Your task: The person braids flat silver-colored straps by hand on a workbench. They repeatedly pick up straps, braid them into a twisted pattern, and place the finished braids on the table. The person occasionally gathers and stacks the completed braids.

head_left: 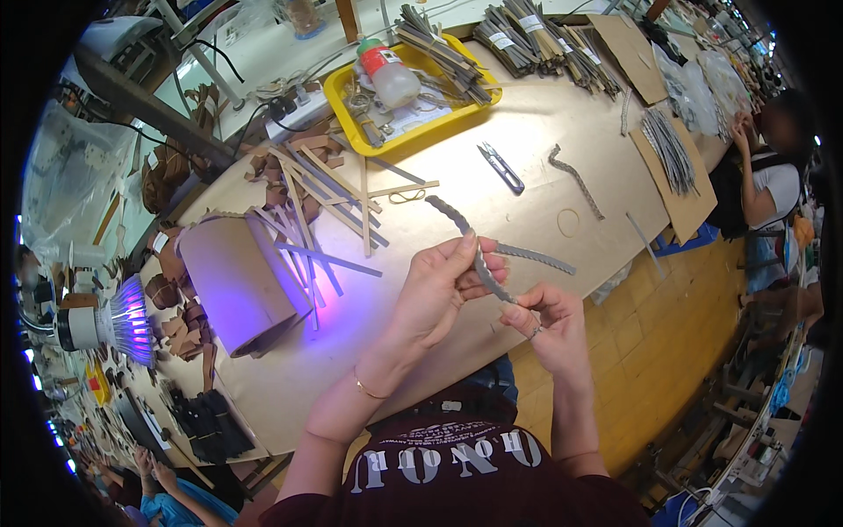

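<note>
A grey braided strip is held above the table between my two hands. My left hand pinches it near its middle with thumb and fingers. My right hand grips its lower end. Another grey strip with a scalloped edge sticks out to the right behind my left fingers; whether it is part of the held piece I cannot tell. Beyond my hands lie small thread snips, a second braided strip and a thin rubber band.
A yellow tray holds a bottle and small items. Strip bundles lie at the back; more grey strips rest on cardboard. At left are loose strips, a brown roll and a purple-glowing lamp. A person sits at right.
</note>
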### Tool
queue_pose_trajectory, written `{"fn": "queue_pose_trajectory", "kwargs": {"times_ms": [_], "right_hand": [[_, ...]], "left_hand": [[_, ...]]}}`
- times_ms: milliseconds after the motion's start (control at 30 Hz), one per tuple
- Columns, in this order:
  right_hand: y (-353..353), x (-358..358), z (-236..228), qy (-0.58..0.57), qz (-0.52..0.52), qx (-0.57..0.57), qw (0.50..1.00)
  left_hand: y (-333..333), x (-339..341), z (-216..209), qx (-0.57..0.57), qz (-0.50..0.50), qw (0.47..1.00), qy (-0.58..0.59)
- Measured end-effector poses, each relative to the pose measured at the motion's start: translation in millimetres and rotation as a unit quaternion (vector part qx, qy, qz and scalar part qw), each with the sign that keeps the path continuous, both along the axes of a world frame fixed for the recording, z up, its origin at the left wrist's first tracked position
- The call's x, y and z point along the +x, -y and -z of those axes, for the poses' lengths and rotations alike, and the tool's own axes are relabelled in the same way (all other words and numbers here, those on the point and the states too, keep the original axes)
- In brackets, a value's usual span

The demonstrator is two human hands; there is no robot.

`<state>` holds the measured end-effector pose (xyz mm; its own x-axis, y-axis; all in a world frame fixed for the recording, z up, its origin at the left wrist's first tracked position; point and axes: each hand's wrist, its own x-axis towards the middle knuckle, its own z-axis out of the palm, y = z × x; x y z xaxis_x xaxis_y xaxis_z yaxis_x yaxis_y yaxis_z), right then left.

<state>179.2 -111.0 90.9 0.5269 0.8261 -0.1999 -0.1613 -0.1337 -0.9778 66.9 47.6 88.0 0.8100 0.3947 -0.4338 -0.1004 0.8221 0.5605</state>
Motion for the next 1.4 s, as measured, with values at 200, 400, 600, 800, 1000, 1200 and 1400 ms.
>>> {"fn": "queue_pose_trajectory", "kwargs": {"times_ms": [200, 400, 600, 800, 1000, 1200, 1400], "right_hand": [[6.0, -6.8, 0.0, -0.028, 0.058, -0.02, 0.998], [0.8, -6.7, -10.9, 0.058, 0.0, -0.048, 0.997], [-16.5, -12.3, -22.8, 0.295, -0.021, -0.031, 0.955], [-34.5, -18.9, -24.5, 0.179, 0.02, -0.035, 0.983], [-33.8, -19.4, -14.8, 0.196, 0.009, -0.057, 0.979], [-27.4, -17.4, -4.4, 0.399, 0.013, -0.046, 0.916], [-20.8, -8.1, 7.0, 0.405, -0.008, -0.051, 0.913]], "left_hand": [[12.5, 13.3, -11.5, 0.187, -0.104, 0.977, -0.025], [-1.4, 6.5, -10.5, 0.177, -0.14, 0.973, -0.041], [13.9, 15.0, -10.0, 0.304, -0.21, 0.928, -0.054], [24.5, 20.8, -9.2, 0.339, -0.234, 0.91, -0.046], [18.0, 16.5, -11.1, 0.345, -0.224, 0.908, -0.074], [-10.1, 8.1, 0.7, 0.068, -0.108, 0.991, -0.035], [-21.1, 15.1, 16.9, -0.09, -0.074, 0.992, -0.042]]}}
